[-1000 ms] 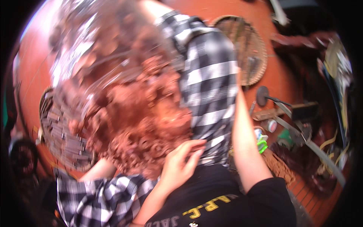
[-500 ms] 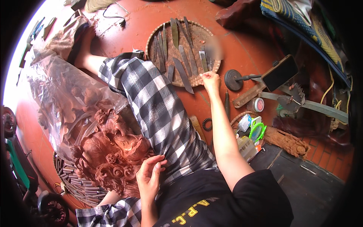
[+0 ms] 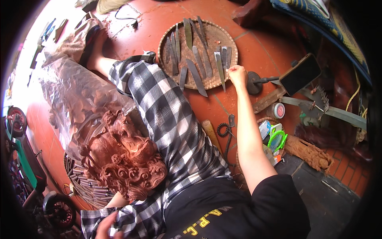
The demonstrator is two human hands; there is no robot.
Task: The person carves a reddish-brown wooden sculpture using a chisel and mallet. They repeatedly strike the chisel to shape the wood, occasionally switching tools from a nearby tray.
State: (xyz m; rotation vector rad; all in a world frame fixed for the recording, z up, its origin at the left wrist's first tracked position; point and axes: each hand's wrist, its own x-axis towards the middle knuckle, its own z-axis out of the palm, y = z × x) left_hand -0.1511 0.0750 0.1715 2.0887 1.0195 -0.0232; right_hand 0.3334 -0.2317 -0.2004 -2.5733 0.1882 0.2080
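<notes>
blades (image 3: 199,63) on woven tray (image 3: 162,39), left hand (image 3: 106,226) now lower, right hand (image 3: 238,75) beside tray, grips unclear

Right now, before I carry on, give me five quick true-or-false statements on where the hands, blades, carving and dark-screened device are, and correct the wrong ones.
1. The right hand is at the right-hand edge of the round woven tray. True.
2. The left hand is above the tray. False: that hand is at the lower edge of the view, by the checked trousers.
3. The dark-screened device stands to the right of the tray. True.
4. The long blades by the right hand all lie on the bare floor. False: they lie on the tray, some reaching over its rim.
5. The reddish-brown carving is nearer the person's body than the tray is. True.
</notes>
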